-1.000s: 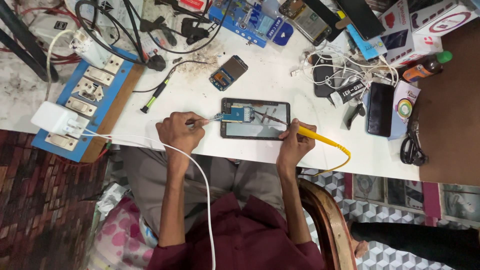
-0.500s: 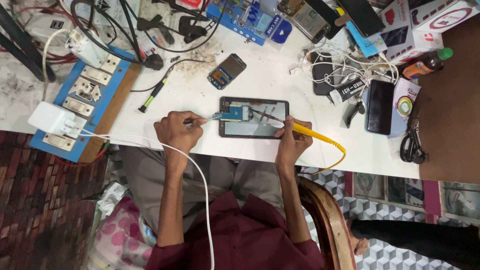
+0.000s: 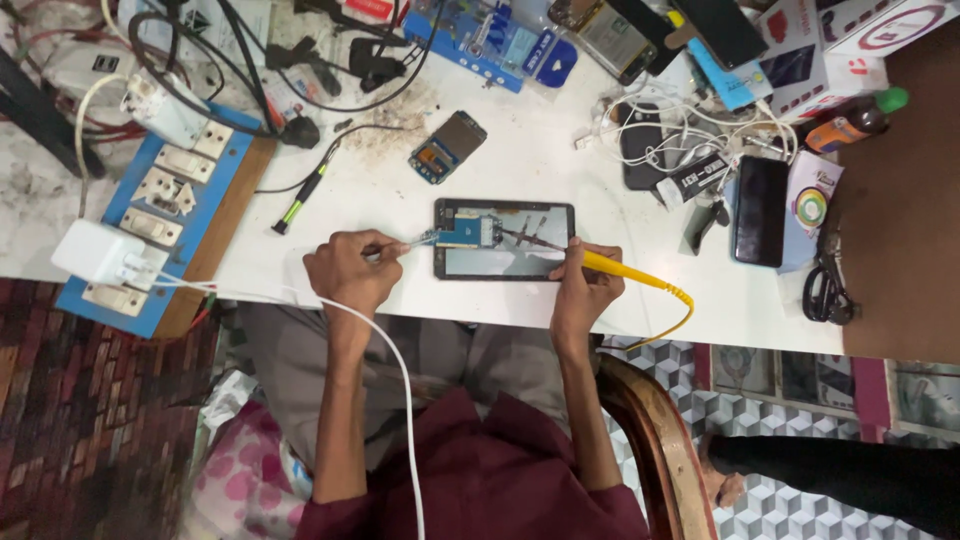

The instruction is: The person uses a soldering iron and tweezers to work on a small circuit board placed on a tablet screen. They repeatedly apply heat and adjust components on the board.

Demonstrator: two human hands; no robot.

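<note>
white bench point(image 3: 520, 150), cluttered far side; brick floor left, patterned tiles right. opened phone point(image 3: 504, 238) lies flat near bench edge. left hand point(image 3: 348, 272) fingers pinch tweezers point(image 3: 405, 246); right hand point(image 3: 585, 285) grips yellow soldering iron point(image 3: 625, 273).

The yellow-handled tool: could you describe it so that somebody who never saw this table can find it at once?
Look at the white worktable and find the opened phone lying flat near its front edge. The right hand holds the yellow-handled tool with its metal tip on the phone's inside. It is the only tool with a bright yellow handle and a yellow cord curling off the table edge; the left hand holds thin metal tweezers instead.
</note>
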